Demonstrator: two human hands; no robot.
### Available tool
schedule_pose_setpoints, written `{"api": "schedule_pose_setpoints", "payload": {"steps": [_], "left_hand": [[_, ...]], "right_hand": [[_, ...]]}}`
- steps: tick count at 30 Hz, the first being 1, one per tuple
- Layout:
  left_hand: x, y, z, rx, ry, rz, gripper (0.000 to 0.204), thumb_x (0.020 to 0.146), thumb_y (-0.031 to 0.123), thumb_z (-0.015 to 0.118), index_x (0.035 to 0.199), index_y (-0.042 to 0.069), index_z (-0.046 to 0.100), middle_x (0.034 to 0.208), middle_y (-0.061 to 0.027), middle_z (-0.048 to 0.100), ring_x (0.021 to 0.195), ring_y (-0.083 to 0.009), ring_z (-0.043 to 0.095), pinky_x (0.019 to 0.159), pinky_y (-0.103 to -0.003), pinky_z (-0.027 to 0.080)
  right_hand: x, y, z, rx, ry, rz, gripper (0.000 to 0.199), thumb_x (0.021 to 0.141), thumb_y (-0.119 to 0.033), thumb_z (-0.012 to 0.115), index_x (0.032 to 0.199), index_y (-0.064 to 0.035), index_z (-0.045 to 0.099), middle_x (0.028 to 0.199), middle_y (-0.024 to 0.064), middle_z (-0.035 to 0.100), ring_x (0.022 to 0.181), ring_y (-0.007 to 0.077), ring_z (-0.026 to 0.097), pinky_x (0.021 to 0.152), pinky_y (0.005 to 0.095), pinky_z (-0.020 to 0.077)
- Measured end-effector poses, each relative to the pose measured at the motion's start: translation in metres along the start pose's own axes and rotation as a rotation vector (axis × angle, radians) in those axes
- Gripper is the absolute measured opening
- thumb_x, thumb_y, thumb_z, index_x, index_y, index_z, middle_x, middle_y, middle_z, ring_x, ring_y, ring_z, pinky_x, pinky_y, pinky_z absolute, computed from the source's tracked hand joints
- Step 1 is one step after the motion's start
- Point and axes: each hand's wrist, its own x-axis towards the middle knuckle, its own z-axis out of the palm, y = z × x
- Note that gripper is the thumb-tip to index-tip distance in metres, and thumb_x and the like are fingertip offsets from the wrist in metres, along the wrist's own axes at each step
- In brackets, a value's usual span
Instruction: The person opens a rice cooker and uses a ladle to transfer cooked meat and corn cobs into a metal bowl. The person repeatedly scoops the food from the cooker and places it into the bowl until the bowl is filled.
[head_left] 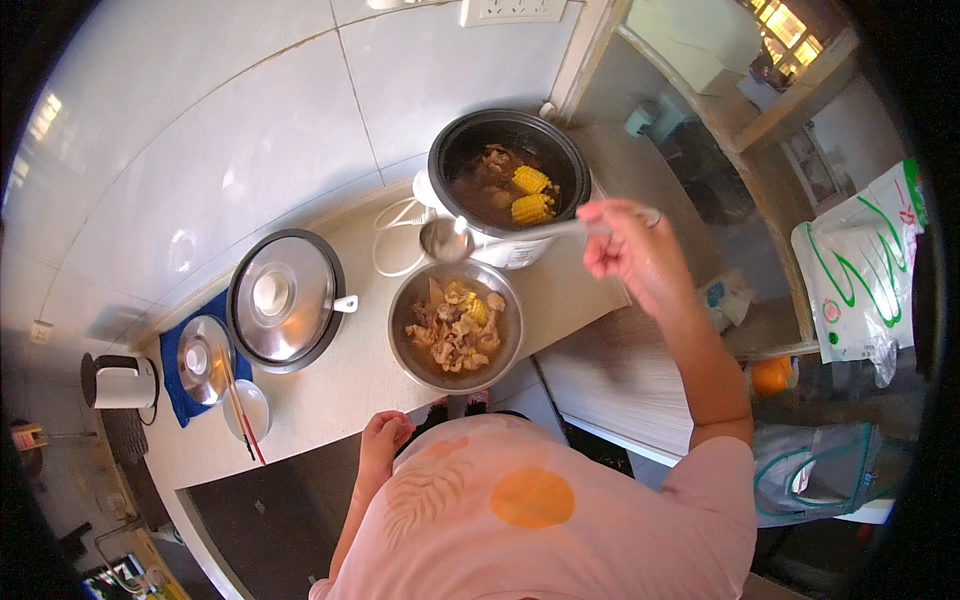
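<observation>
- The right hand [628,248] is closed round the handle of a metal ladle [447,240], fingers wrapped tight on the far end of the handle.
- The ladle's bowl hangs between the rice cooker pot [510,150] and the steel bowl [456,328], just above the steel bowl's far rim and against the cooker's near side.
- The rice cooker pot stands open at the back of the counter [330,390], holding dark broth, pieces of meat and two yellow corn pieces [531,195].
- The steel bowl sits just in front of the cooker, nearly touching it, filled with pale meat pieces and a bit of corn.
- The left hand [385,435] rests at the counter's front edge, near the steel bowl's left side, fingers curled loosely and holding nothing that can be seen.
- To the left of the steel bowl lies a large round metal lid [284,298] with a white knob, close beside the bowl.
- Further left, a smaller lid [203,358] lies on a blue cloth [172,375], and a small white bowl [248,408] with chopsticks [240,405] across it sits just in front.
- A white kettle [120,380] stands at the far left, well apart from the hands.
- A white cord [395,225] loops on the counter beside the cooker, behind the ladle's bowl.
- Plastic bags [860,270] hang at the right, beyond the right arm.
</observation>
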Motion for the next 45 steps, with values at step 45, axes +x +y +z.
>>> {"api": "schedule_pose_setpoints", "payload": {"steps": [45], "left_hand": [[-0.001,0.002,0.005,-0.008,-0.006,0.007,0.010,0.082,0.008,0.048,0.091,0.004,0.051,0.085,-0.0056,0.056,0.074,-0.0139,0.057,0.069,-0.024,0.046]], "right_hand": [[0.054,-0.037,-0.048,-0.261,0.054,-0.053,0.024,0.084,-0.019,0.043,0.091,-0.0001,0.056,0.061,0.0057,0.052,0.052,0.0111,0.049,0.050,0.0214,0.0415]]}}
